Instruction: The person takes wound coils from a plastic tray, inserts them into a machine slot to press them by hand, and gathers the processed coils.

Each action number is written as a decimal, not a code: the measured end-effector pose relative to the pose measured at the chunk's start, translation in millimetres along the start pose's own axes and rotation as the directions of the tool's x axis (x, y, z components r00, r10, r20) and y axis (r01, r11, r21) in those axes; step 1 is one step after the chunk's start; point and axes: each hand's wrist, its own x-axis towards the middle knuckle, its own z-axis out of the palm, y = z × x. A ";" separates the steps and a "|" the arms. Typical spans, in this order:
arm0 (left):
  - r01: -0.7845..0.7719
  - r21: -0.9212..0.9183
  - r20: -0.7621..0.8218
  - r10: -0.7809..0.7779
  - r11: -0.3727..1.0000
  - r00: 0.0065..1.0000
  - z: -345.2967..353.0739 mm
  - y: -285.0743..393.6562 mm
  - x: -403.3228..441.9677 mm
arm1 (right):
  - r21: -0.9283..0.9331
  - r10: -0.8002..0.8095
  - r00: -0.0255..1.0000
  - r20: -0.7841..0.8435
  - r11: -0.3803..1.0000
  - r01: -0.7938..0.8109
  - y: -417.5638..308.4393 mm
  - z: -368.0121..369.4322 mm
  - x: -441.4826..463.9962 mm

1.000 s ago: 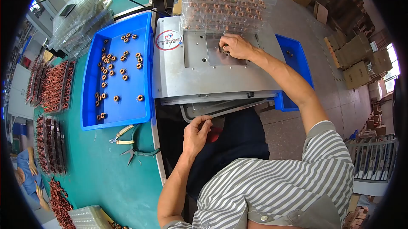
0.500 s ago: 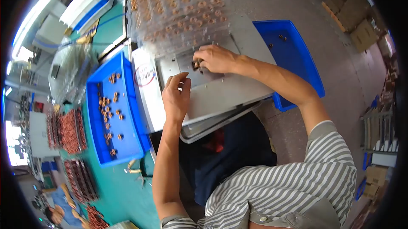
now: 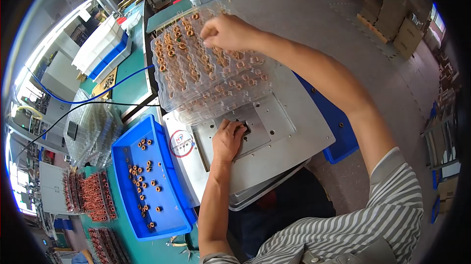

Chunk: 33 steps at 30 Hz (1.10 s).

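Observation:
My left hand (image 3: 228, 141) rests on the metal plate (image 3: 304, 134) of the machine. Its fingers are drawn together at a small dark fixture (image 3: 247, 127) in the recessed panel, and they hide whatever they pinch. Farther up, my right hand (image 3: 228, 32) hovers over a stack of clear plastic trays (image 3: 171, 100), its fingers bent and closed. What that hand holds, if anything, cannot be made out. Copper wire coils (image 3: 188, 29) with ring-shaped ends stand in rows in the top tray, close to my right fingers.
Left of the machine, a blue bin (image 3: 169, 210) contains several loose copper rings (image 3: 142, 184). Another blue bin (image 3: 343, 139) sits right, partly under my arm. Bundles of red parts (image 3: 97, 198) and pliers (image 3: 184, 247) lie on the green table (image 3: 130, 232). Cables (image 3: 88, 101) cross at left.
My right hand has moved from the machine plate up to the coil trays. My left hand has gone to the fixture. The view has tilted up.

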 end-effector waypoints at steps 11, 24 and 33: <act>0.275 -0.836 0.121 -0.329 0.475 0.937 -18.0 -8.4 6.1 | -0.395 0.070 0.997 -0.008 0.916 -0.068 6.4 60.7 102.3; 0.283 -0.932 0.232 -0.227 0.227 0.946 -19.2 -13.5 11.8 | -0.076 -0.059 0.901 -0.429 0.997 0.029 -4.4 35.4 74.8; 0.308 -0.889 0.250 -0.206 0.339 0.946 -13.8 -18.2 11.9 | 0.027 0.102 0.966 0.237 0.993 -0.112 -1.2 33.9 -152.9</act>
